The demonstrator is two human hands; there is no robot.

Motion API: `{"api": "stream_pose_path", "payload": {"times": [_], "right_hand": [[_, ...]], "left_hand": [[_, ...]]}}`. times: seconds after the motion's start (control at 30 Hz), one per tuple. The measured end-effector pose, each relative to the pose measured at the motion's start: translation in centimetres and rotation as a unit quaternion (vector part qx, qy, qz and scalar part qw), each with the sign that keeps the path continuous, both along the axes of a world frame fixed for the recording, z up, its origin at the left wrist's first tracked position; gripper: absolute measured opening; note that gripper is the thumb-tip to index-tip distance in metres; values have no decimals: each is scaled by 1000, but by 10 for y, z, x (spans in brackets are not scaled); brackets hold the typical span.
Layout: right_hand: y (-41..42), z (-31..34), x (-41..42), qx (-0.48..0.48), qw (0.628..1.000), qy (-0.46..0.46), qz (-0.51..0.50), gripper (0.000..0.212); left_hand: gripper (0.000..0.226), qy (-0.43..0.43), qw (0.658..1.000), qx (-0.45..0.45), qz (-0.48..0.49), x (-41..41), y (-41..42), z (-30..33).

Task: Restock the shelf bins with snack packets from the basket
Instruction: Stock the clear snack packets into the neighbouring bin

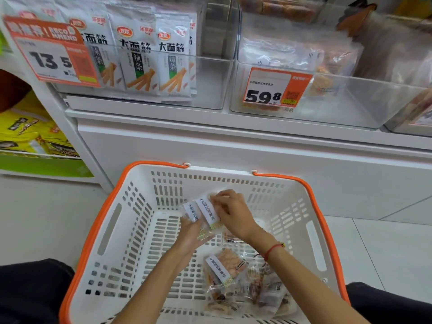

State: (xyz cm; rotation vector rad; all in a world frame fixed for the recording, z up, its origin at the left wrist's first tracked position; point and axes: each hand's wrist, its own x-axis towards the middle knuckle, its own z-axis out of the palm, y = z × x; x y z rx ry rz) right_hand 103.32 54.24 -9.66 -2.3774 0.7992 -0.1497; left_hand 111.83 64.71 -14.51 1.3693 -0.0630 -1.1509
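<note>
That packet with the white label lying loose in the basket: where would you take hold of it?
Judging by its pose, take the packet by its upper right edge, coming from above. It lies flat, label up, on a pile of others in the basket; that edge stands free, while the lower end overlaps its neighbours.

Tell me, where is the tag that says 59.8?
In the head view, the orange 59.8 tag hangs on the front of the clear bin, upper right, above the basket.

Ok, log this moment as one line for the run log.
stage: gathering | left hand: holds clear snack packets | right hand: pinches same packets | basket: more packets remain | bins: untouched
</note>
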Motion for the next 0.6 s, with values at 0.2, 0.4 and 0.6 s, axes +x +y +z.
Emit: {"api": "stream_pose_path", "payload": {"times": [0.2, 0.4, 0.6], "right_hand": [[-28, -5, -6, 137, 969, 49, -197, 112], [-43, -1, -10, 291, 942, 59, -158, 73], [-40, 41, -3, 308, 945, 31, -109, 43]], "left_hand": [[23, 28, 1000, -13, -3, 0, 1, 1], [31, 20, 999, -28, 4, 1, -18, 20], [74, -76, 995, -2, -70, 0, -24, 45]]}}
